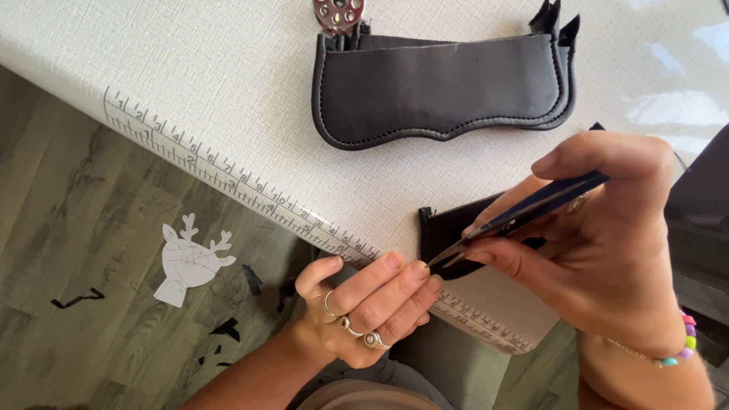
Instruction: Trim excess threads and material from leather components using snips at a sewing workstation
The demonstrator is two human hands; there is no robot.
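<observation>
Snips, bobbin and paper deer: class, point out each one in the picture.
snips point(524, 211), head view, on the dark blue handle.
bobbin point(339, 13), head view, on its holed metal face.
paper deer point(186, 262), head view, on its body.

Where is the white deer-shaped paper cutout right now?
In the head view, the deer cutout lies on the wooden floor at lower left, below the table edge, left of the left hand.

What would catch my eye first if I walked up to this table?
Probably the right hand at the table's near edge, closing small snips on a dark leather piece that the ringed left hand steadies. Farther back lies a larger curved black leather piece; a pale deer-shaped cutout lies on the floor, left.
</observation>
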